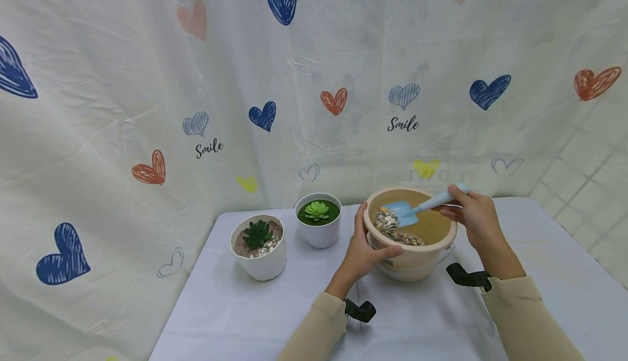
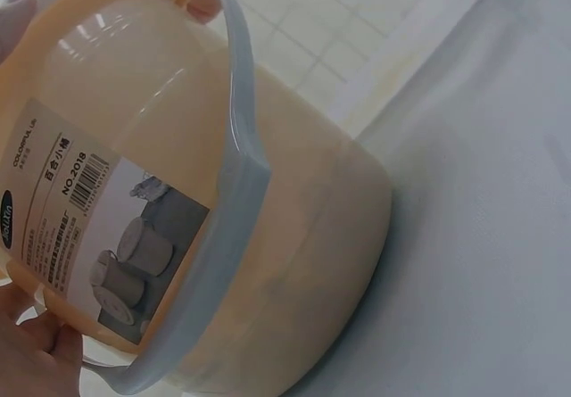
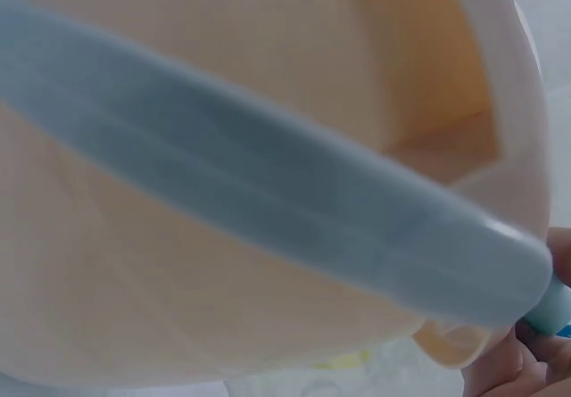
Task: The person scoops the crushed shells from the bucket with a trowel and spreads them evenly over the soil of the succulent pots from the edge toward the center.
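Note:
A peach plastic bucket [image 1: 409, 265] with small stones [image 1: 404, 238] inside stands on the table. My left hand [image 1: 362, 252] grips its rim at the left, thumb toward the front. In my right hand [image 1: 475, 216] is the handle of a light blue toy shovel [image 1: 407, 212], held over the bucket's mouth. Pebbles lie at the shovel's blade. The left wrist view shows the bucket's paper label [image 2: 98, 219] and its grey-blue carrying handle [image 2: 236, 147]. That carrying handle crosses the right wrist view, where only part of the right hand [image 3: 517, 370] shows at the edge.
Left of the bucket, a white pot [image 1: 267, 265] holds a dark green succulent [image 1: 257, 234], soil and some pebbles. A second white pot [image 1: 319, 235] with a light green succulent [image 1: 316, 210] stands behind. A heart-printed curtain [image 1: 363, 148] hangs behind the white-covered table [image 1: 235, 317].

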`<state>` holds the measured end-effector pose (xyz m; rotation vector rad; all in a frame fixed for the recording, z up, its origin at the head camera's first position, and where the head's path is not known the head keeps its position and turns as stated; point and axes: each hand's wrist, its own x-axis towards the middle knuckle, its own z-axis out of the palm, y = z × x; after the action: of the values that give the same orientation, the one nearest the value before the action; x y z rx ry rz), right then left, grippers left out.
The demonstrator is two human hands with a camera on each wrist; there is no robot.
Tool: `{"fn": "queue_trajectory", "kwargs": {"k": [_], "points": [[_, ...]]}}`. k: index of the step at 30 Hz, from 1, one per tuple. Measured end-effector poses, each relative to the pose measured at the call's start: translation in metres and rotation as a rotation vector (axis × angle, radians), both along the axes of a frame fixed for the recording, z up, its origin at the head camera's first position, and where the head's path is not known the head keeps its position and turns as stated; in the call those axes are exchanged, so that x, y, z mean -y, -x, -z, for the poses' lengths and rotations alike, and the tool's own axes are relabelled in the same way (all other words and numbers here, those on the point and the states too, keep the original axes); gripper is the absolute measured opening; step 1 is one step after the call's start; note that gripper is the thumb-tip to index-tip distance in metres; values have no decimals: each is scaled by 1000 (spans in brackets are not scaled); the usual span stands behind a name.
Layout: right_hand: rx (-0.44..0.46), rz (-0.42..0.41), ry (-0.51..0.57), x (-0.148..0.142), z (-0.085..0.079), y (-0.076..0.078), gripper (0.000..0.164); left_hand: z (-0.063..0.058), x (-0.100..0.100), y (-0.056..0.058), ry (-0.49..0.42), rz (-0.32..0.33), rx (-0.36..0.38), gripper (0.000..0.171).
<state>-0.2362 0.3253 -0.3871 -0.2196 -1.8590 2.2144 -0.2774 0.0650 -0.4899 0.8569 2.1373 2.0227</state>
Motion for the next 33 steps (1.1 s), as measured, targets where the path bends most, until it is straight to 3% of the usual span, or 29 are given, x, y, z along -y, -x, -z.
{"fn": "queue_trajectory", "kwargs": {"k": [22,33], "points": [[8,18,11,0,2,0,40,-1,0,-1,13,-8,10,119],[9,43,77,1,3,0,32,-5,3,-4,44,-21,27,120]]}}
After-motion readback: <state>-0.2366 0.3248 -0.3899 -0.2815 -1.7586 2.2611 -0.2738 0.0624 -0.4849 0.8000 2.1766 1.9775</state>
